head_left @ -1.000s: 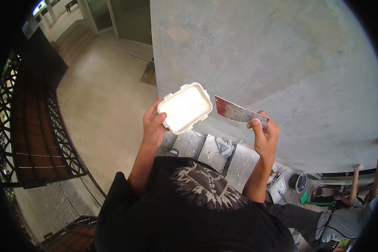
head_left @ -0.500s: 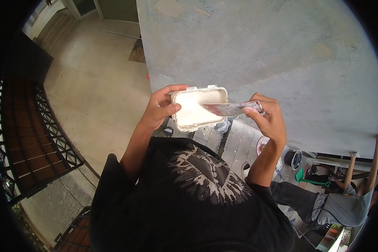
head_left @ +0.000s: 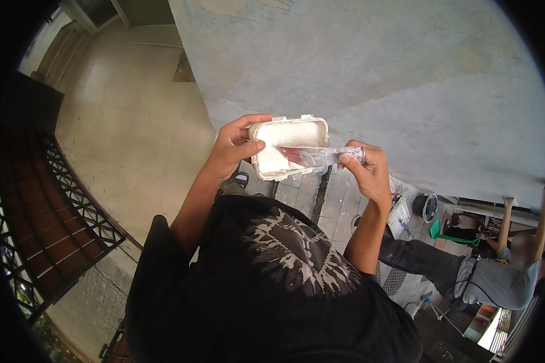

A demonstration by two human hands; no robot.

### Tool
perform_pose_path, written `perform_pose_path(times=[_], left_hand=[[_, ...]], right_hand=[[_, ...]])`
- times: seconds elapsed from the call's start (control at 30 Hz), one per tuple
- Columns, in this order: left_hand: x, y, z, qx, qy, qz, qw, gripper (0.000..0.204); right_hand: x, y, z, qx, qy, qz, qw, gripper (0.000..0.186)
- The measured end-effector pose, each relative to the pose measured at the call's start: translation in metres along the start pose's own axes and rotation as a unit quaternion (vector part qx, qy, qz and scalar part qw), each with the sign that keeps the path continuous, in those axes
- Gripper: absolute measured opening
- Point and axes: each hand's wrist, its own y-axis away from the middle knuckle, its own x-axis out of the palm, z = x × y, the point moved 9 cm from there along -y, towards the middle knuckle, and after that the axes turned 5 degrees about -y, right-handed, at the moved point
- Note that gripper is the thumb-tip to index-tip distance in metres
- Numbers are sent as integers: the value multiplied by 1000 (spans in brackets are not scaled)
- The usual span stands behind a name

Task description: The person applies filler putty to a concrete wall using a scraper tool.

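Note:
My left hand [head_left: 235, 145] grips the left end of a white plastic tub [head_left: 318, 124], thumb over the rim and fingers round the outside. White paste [head_left: 274, 158] coats the inside of the tub. A putty knife [head_left: 312, 156], smeared with paste along its blade, is pinched by its handle in my right hand [head_left: 367, 171]. Its blade reaches over the tub's right rim, with the wide end down in the paste near the middle. The lower part of my right fingers is hidden behind the handle.
A grey plastered wall [head_left: 369, 66] with patches rises ahead and right. At right another person [head_left: 496, 281] in a grey shirt reaches up to the wall. Beside them are a black bucket [head_left: 426, 207] and a green dustpan [head_left: 436, 229]. A metal railing [head_left: 82, 187] curves at left.
The putty knife has slid left and deeper into the tub, its blade now lying across more of the paste. My right hand has come closer to the tub. The view has shifted slightly.

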Motion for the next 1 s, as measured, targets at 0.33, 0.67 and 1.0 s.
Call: perform_pose_path(times=[0.33, 0.67, 1.0], left_hand=[[23, -17, 24, -19, -23, 6, 1000, 62], [35, -12, 51, -13, 20, -96, 995, 56], [48, -14, 48, 5, -25, -109, 994, 59]], right_hand=[[1, 38, -37, 42, -77, -156, 984, 27], [22, 67, -62, 87, -98, -270, 954, 29], [33, 82, -98, 120, -344, -355, 861, 19]])
